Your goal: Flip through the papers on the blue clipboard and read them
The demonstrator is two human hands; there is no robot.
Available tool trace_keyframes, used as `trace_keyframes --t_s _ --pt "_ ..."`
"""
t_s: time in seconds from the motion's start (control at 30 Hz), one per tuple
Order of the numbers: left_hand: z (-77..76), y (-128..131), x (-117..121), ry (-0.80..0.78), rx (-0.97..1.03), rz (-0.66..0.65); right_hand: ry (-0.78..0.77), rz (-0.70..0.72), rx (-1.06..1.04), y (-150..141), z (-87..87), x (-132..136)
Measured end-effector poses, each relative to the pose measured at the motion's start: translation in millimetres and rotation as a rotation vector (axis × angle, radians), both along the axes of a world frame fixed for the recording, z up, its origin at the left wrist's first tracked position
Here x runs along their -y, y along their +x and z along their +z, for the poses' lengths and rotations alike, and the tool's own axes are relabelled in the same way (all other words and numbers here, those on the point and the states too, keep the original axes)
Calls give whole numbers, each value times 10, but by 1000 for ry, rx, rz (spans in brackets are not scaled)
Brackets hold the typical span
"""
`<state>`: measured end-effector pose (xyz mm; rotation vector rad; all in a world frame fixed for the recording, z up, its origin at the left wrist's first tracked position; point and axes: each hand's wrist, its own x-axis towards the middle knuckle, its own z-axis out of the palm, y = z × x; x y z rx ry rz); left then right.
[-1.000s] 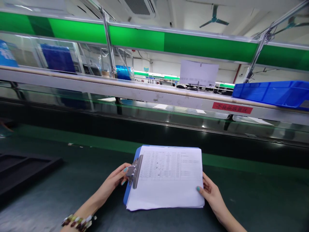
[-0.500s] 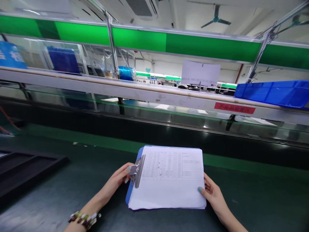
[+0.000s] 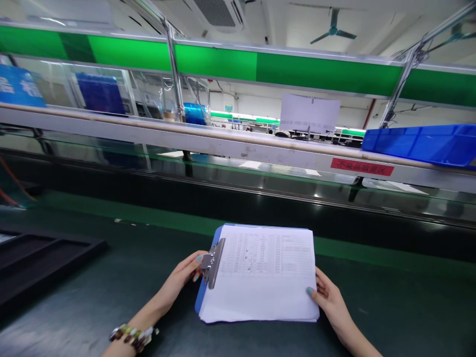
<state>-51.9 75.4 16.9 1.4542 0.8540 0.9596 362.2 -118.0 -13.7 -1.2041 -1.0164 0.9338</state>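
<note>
A blue clipboard (image 3: 201, 299) with a stack of white printed sheets (image 3: 260, 292) is in front of me, low in the middle of the view. Its metal clip (image 3: 214, 263) is at the left end and pins the paper. My left hand (image 3: 189, 270) grips that clip, thumb on top. On the opposite side, my right hand (image 3: 327, 292) pinches the edge of the sheets and board, with its thumb on the paper and its fingers mostly hidden underneath. A printed table covers the upper part of the top sheet.
The dark green work surface (image 3: 148, 277) lies beneath. A black divided tray (image 3: 48, 263) is at left. Beyond runs a dark conveyor strip (image 3: 238, 203) and a raised shelf with a red label (image 3: 362, 167) and a blue bin (image 3: 424, 144).
Almost nothing differs. The whole view has shifted by a few pixels, while both hands keep the same grip on the clipboard.
</note>
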Motion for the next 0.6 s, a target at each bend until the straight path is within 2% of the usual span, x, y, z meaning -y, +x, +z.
trace_keyframes --t_s 0.4,0.6 --pt "-6 3 -9 -14 -1 -23 -4 30 -28 -94 108 42" --pt "11 12 0 -12 -2 -19 9 45 -20 -84 89 45"
